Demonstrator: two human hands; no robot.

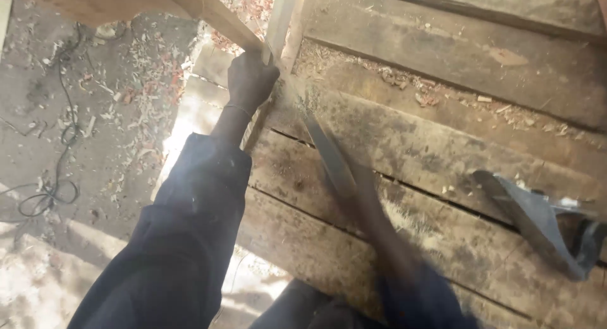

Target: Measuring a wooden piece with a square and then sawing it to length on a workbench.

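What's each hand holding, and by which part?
Left hand grips the slanted wooden piece at its lower end. Right hand is motion-blurred; it seems to hold a long blade-like tool by its near end; grip unclear.

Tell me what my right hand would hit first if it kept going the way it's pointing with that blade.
Probably the pale wooden piece that the left hand grips. The blurred right hand aims its long blade up toward it, though depth is unclear.

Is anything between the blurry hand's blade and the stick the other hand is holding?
Nothing visible. The left hand grips the wooden stick at the bench edge. The blade, swung by the blurred right hand, has bare planks between it and the stick.
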